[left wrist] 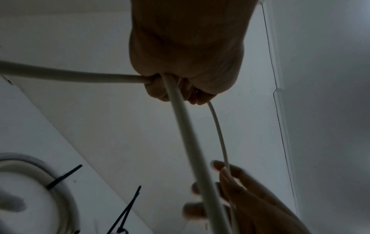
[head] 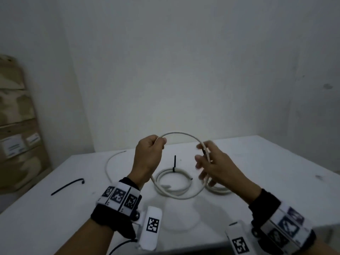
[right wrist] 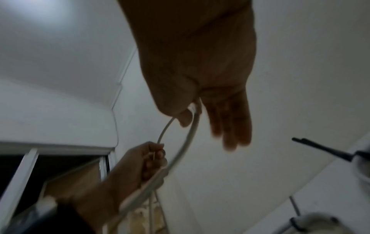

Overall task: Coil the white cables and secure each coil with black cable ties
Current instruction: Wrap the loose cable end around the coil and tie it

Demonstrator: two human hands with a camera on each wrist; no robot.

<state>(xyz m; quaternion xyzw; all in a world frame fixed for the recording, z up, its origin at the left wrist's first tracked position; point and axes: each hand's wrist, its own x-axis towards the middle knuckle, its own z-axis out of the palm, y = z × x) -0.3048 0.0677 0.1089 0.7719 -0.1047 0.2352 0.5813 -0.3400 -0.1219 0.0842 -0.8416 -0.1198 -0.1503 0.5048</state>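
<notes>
coiling the white cable [head: 181, 134]

my left hand [head: 150, 155] grips the loop; my right hand [head: 214, 162] pinches it. i should keep each turn the same size.

The white table [head: 257, 162] is seen from above by the head view, facing the wall. It is viewed closely from below, upward, by both wrist views; the held white cable [head: 181, 134] is shared by all 3.
</notes>
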